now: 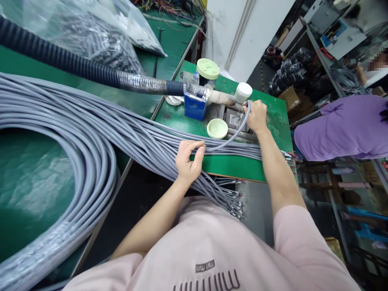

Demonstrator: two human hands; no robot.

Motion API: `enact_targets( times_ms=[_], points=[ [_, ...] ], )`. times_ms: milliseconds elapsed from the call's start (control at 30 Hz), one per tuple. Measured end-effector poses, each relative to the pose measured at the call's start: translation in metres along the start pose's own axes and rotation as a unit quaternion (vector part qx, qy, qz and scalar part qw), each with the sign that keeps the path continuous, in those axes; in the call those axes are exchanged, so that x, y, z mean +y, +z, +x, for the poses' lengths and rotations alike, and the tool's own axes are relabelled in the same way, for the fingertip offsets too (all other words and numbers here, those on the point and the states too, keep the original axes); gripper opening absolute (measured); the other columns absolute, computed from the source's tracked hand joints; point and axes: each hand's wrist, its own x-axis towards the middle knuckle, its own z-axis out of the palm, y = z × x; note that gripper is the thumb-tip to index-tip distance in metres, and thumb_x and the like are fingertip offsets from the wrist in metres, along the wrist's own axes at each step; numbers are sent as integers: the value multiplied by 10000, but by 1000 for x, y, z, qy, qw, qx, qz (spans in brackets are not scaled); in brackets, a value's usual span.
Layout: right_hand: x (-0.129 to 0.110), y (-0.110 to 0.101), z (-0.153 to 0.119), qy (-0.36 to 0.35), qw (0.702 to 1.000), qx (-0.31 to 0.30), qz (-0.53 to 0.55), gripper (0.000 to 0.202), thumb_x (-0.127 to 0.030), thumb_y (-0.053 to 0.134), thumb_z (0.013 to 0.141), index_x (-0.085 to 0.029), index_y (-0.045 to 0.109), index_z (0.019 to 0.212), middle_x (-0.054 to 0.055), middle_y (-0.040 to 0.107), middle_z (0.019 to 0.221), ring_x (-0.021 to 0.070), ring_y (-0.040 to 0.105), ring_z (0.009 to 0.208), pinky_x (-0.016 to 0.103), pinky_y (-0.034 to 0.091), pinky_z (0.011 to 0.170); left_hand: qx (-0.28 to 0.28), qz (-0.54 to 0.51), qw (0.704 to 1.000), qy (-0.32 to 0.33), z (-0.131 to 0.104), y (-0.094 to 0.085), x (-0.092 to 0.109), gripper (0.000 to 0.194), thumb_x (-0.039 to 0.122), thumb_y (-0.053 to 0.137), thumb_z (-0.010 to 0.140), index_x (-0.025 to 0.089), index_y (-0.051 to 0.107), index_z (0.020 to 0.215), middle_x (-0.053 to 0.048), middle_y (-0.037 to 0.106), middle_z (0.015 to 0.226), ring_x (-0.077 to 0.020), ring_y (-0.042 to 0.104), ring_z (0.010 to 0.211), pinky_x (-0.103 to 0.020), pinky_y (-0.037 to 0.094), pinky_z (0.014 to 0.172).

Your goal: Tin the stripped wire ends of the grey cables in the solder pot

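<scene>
My right hand point(257, 116) grips the end part of one grey cable point(242, 125), which bends up in an arc over a metal plate unit point(235, 120). My left hand point(190, 159) rests by the cable bundle point(163, 139), thumb and fingers curved around the same cable where it leaves the bundle. An open pale green round dish point(217, 128) lies left of the plate unit. Behind it a hose nozzle point(222, 98) points at the unit, next to a blue box point(195, 107). More cable ends point(235, 200) with stripped wires hang at the table's front edge.
A large coil of grey cables point(81, 161) covers the left table. A black corrugated hose point(75, 56) crosses above it. A white jar point(243, 92) and a green-lidded container point(208, 68) stand at the back. At right is a person in purple point(342, 127).
</scene>
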Motion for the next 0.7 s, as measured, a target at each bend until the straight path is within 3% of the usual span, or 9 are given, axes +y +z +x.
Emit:
enact_targets(
  times_ms=[100, 200, 333, 433, 533, 600, 700],
  points=[
    [-1, -8, -3, -6, 999, 26, 20, 352, -388, 372, 975, -169, 647, 964, 117, 631, 923, 288, 533, 999, 484, 363, 920, -4, 2, 1000, -1, 0, 0, 0, 137, 204, 587, 878, 197, 670, 986, -23, 703, 833, -167, 621, 832, -350, 496, 820],
    [-7, -29, -18, -28, 994, 76, 73, 320, -389, 402, 972, -196, 658, 986, 95, 656, 919, 266, 565, 989, 480, 388, 945, -3, -3, 1000, 0, 1, 0, 0, 135, 199, 595, 874, 198, 675, 983, -22, 706, 835, -166, 623, 829, -347, 495, 820],
    [-28, -62, -65, -60, 972, 154, 170, 248, -369, 465, 955, -233, 656, 1035, 64, 698, 996, 240, 606, 1023, 461, 441, 971, -1, -20, 1000, 5, 2, 1, -3, 142, 183, 613, 861, 201, 690, 980, -24, 710, 833, -168, 627, 833, -347, 486, 819],
    [-50, -75, -109, -84, 949, 191, 234, 213, -314, 509, 932, -246, 655, 1071, 51, 714, 1056, 232, 640, 1039, 465, 466, 1001, 3, -41, 999, -7, 1, 2, 3, 132, 190, 627, 854, 203, 709, 957, -24, 705, 788, -166, 623, 790, -337, 482, 785],
    [-70, -76, -146, -84, 928, 234, 276, 228, -277, 534, 909, -246, 644, 1105, 56, 716, 1085, 251, 668, 1037, 520, 487, 993, -55, -86, 992, -75, -5, 7, 22, 131, 237, 636, 857, 198, 733, 935, -31, 700, 743, -153, 595, 722, -306, 471, 719],
    [-82, -73, -166, -93, 921, 243, 291, 245, -257, 550, 894, -254, 640, 1123, 57, 717, 1096, 265, 677, 1037, 556, 497, 979, -154, -157, 962, -163, -11, 14, 37, 187, 303, 641, 858, 187, 743, 962, -49, 713, 768, -151, 597, 724, -287, 469, 691],
    [-96, -65, -192, -109, 907, 244, 325, 277, -241, 572, 878, -274, 635, 1146, 51, 719, 1104, 277, 675, 1058, 596, 493, 978, -231, -307, 866, -321, -18, 25, 53, 346, 438, 637, 846, 158, 736, 1024, -58, 712, 775, -141, 606, 707, -261, 471, 666]
  ],
)
